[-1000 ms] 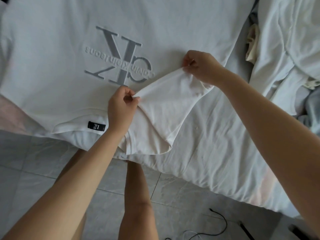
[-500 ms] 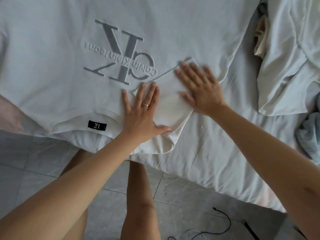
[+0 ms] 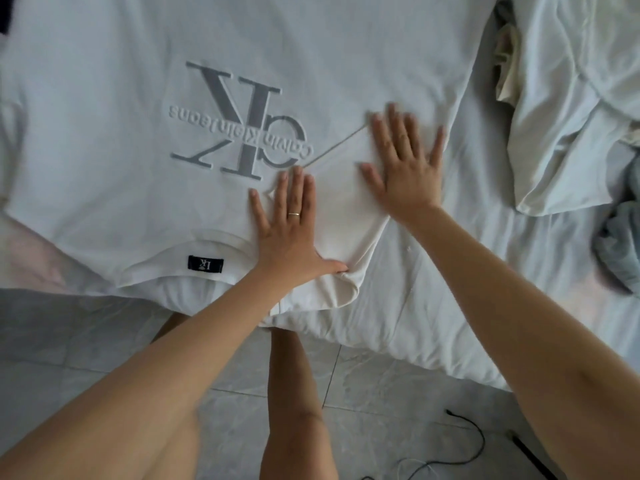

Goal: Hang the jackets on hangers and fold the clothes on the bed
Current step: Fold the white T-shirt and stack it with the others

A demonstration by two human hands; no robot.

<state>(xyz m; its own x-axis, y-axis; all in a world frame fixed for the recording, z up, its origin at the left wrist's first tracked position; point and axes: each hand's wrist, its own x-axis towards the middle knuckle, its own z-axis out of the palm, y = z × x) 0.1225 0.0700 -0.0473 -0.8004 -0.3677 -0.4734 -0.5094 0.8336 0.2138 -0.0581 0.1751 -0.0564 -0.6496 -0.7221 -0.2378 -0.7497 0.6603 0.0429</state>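
- The left hand [image 3: 291,233] lies flat, fingers straight and close together (a thin ring on one), pressing the turned-in sleeve [image 3: 346,220] just beside the collar. A second ago it pinched that sleeve's edge.
- The right hand [image 3: 408,171], at 2 o'clock from the left, is spread open with its palm down on the sleeve's far end. It too has let go of its pinch, and its fingertips look slightly blurred, so it may be smoothing.
- The sleeve, held up between both hands a second ago, now rests flat on the chest. Its edge runs diagonally up toward the grey logo [image 3: 239,126].
- The white T-shirt [image 3: 104,98] lies face up on the bed [image 3: 450,299], with its collar label [image 3: 205,264] at 6 o'clock nearest the person and its hem away at 12.
- My reading is that the first sleeve fold is set. The 9 o'clock side shows no fold yet, so that probably comes next.
- More waits beyond it: a heap of pale clothes [image 3: 571,133] at 2 o'clock and a grey-blue garment [image 3: 620,244] at 3. No jacket or hanger is in view.
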